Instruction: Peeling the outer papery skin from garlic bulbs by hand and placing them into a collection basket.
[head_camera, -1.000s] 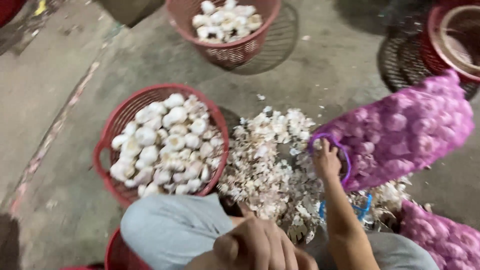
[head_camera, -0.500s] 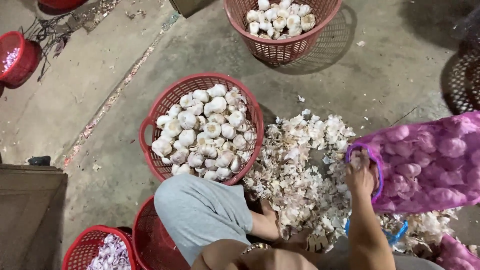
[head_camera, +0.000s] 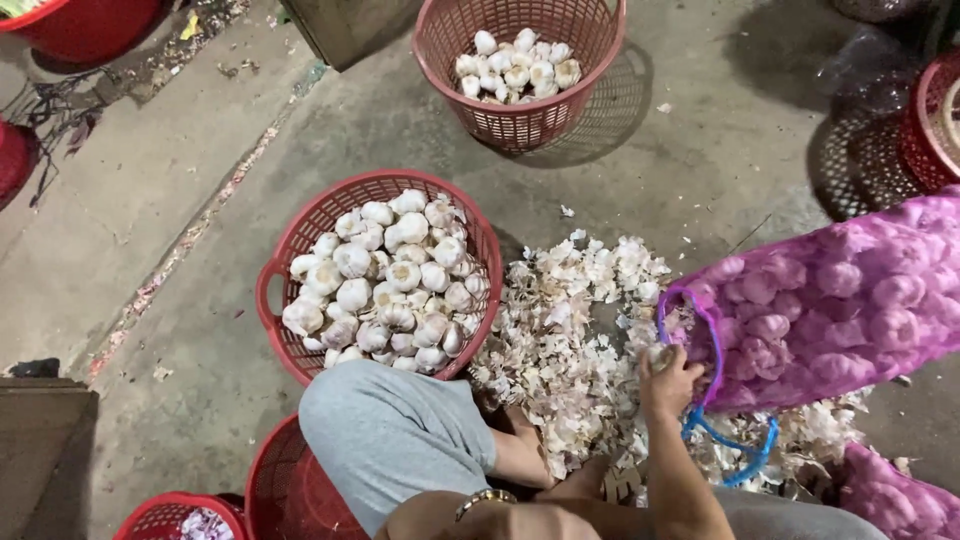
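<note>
Along the left edge, parts of red tubs (head_camera: 85, 25) and a dark block (head_camera: 45, 455) at the bottom corner, with a wide stretch of bare concrete floor (head_camera: 160, 240) open between them. Lower left, rims of two more red baskets (head_camera: 285, 480) tucked against the bent knee in grey trousers (head_camera: 390, 435). Just right of the open floor, a round red basket (head_camera: 275, 300) heaped with white garlic bulbs (head_camera: 385, 285), its near rim close against the knee. Farther up, well apart across clear concrete, a second red basket (head_camera: 530, 115) only part filled with bulbs. At the bottom centre, left hand (head_camera: 530, 520) low in the frame by a wristwatch (head_camera: 480, 500); fingers hidden, grip impossible to tell. Next, a spread of papery garlic skins (head_camera: 570, 340) covering the floor from the basket's right rim to the sack. Right hand (head_camera: 668, 382) raised over the skins, fingers clenched on a garlic bulb (head_camera: 658, 354) right at the sack's mouth. Purple mesh sack of garlic (head_camera: 830, 300) lying on its side, long axis running from its open mouth at the hand up and away toward the right edge, mouth facing left, blue cord (head_camera: 735, 460) looping below it. Far right, another red basket (head_camera: 930, 120) cut by the edge, and a second purple mesh sack (head_camera: 900, 500) in the bottom corner.
</note>
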